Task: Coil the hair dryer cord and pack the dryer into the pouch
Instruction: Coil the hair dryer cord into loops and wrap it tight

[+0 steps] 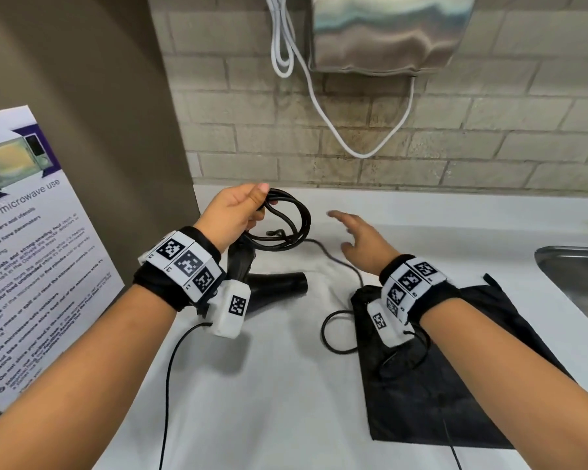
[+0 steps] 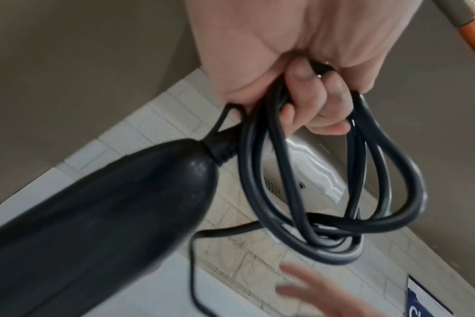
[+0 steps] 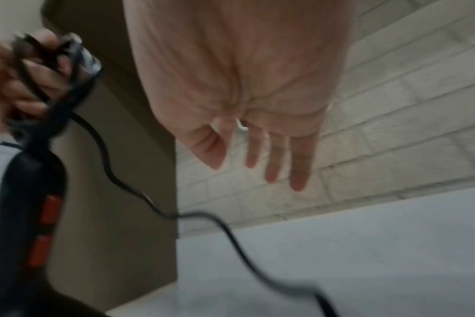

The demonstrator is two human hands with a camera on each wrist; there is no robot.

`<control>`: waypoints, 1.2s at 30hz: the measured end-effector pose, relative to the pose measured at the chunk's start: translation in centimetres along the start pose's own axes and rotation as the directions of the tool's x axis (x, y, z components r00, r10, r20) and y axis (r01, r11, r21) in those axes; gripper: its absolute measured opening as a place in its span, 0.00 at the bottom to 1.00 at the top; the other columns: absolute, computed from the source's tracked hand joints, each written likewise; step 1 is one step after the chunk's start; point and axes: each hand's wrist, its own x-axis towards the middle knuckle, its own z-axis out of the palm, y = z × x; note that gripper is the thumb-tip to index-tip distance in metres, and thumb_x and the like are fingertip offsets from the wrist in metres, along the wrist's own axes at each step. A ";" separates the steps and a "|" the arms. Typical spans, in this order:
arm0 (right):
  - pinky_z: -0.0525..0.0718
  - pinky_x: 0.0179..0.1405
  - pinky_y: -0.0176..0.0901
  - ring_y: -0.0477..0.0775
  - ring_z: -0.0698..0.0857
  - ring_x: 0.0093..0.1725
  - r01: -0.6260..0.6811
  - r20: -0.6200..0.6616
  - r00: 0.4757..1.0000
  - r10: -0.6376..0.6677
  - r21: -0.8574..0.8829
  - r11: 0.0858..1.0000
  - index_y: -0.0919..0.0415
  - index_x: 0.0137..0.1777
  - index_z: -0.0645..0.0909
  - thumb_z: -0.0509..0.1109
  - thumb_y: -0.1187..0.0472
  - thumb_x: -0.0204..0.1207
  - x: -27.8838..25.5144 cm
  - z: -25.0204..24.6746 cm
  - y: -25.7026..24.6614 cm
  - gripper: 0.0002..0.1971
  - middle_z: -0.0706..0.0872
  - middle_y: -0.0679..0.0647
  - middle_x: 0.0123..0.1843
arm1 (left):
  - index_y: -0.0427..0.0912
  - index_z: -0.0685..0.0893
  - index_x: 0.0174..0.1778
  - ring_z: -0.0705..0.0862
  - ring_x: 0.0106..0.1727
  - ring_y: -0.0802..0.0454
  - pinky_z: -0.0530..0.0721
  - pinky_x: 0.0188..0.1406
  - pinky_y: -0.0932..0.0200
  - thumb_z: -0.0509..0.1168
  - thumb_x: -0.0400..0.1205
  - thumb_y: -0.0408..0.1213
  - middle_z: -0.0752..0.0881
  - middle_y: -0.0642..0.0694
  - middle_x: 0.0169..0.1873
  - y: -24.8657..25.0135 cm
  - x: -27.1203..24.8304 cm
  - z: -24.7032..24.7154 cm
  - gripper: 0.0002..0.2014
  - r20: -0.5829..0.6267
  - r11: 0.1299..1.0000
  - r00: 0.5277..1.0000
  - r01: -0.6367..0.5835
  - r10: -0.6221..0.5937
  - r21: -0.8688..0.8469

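My left hand (image 1: 241, 212) grips a bundle of black cord loops (image 1: 287, 220) above the counter; in the left wrist view its fingers (image 2: 309, 92) curl round the cord loops (image 2: 331, 193). The black hair dryer (image 1: 269, 283) hangs under that hand, handle up, nozzle pointing right; its handle (image 3: 33, 206) carries red switches. Loose cord (image 1: 340, 262) trails right across the counter to another loop (image 1: 333, 330) by the pouch. My right hand (image 1: 360, 235) hovers open with fingers (image 3: 274, 160) spread, holding nothing. The black pouch (image 1: 455, 385) lies flat under my right forearm.
A white counter (image 1: 286, 401) runs to a brick wall. A steel sink (image 1: 577, 279) sits at the right edge. A steel wall unit (image 1: 381, 32) with a white cable (image 1: 319, 106) hangs above. A microwave notice (image 1: 24, 252) leans at the left.
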 end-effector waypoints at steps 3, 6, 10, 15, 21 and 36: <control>0.57 0.70 0.24 0.47 0.64 0.75 0.269 0.106 0.954 -0.281 0.109 0.957 0.55 0.75 0.66 0.56 0.83 0.70 0.6 0.8 -3.2 0.35 0.67 0.54 0.76 | 0.38 0.78 0.37 0.65 0.19 0.64 0.60 0.22 0.71 0.52 0.86 0.34 0.67 0.55 0.20 0.0 0.0 0.0 0.14 0.028 0.999 0.999 -0.021 0.020 0.030; 0.59 0.64 0.14 0.36 0.63 0.71 0.307 0.245 0.899 -0.364 0.243 0.920 0.52 0.72 0.68 0.58 0.80 0.75 0.5 1.9 -5.0 0.30 0.70 0.47 0.72 | 0.38 0.77 0.36 0.64 0.19 0.65 0.59 0.21 0.70 0.53 0.86 0.33 0.65 0.51 0.22 0.1 0.0 -0.1 0.13 0.040 1.000 0.999 -0.014 0.013 0.024; 0.63 0.75 0.37 0.39 0.71 0.69 0.249 0.232 0.898 -0.374 0.433 0.866 0.48 0.59 0.77 0.61 0.76 0.77 0.8 3.3 -5.2 0.21 0.76 0.47 0.63 | 0.41 0.78 0.38 0.67 0.19 0.65 0.60 0.20 0.72 0.53 0.85 0.31 0.70 0.59 0.18 0.2 -0.1 0.0 0.12 0.049 1.000 0.999 -0.018 0.017 0.008; 0.75 0.52 0.20 0.44 0.83 0.50 0.248 -0.004 0.966 -0.258 0.289 0.925 0.68 0.53 0.84 0.61 0.73 0.79 1.5 3.0 -5.2 0.11 0.87 0.55 0.51 | 0.43 0.79 0.41 0.66 0.18 0.65 0.59 0.19 0.72 0.53 0.86 0.32 0.74 0.59 0.19 0.4 -0.2 0.1 0.12 0.043 1.000 0.999 -0.030 0.030 -0.004; 0.72 0.45 0.36 0.57 0.82 0.45 0.095 -0.215 0.973 -0.088 0.023 0.995 0.66 0.52 0.84 0.60 0.66 0.81 2.5 0.7 -3.6 0.11 0.88 0.63 0.48 | 0.43 0.79 0.38 0.66 0.17 0.64 0.62 0.18 0.75 0.57 0.84 0.30 0.70 0.60 0.14 0.4 -0.1 0.4 0.10 0.135 0.993 0.990 -0.043 0.028 0.107; 0.78 0.45 0.44 0.53 0.83 0.41 0.241 -0.051 0.966 -0.252 -0.162 0.957 0.60 0.50 0.86 0.63 0.60 0.80 1.3 -1.6 -5.4 0.10 0.88 0.53 0.41 | 0.43 0.78 0.38 0.69 0.19 0.64 0.65 0.19 0.77 0.58 0.84 0.31 0.74 0.60 0.16 -0.3 0.4 0.3 0.09 0.171 0.985 0.983 -0.098 0.074 0.139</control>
